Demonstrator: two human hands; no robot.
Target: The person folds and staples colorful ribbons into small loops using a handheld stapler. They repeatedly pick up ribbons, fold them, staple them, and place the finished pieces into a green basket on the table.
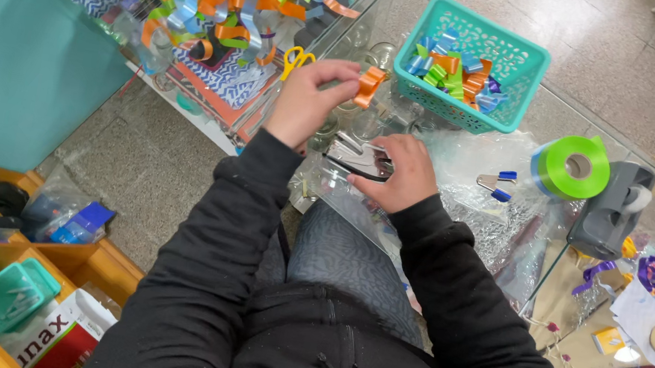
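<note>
From the head view, the left hand (302, 102) pinches a folded orange ribbon loop (369, 85) just above the stapler (359, 159), which the right hand (398, 171) grips closed on the glass desk (388, 11). Best to keep the folds squared between the stapler's arms — steady pressure. The loop is short, glossy, creased — left of the teal basket (527, 67).

Bright, even daylight, soft shadows, glare on the glass counter (388, 11), edges slightly bowed.

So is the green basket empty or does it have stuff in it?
Not empty. The teal basket holds a small heap of ribbon bows: blue, orange, green, covering the bottom.
</note>
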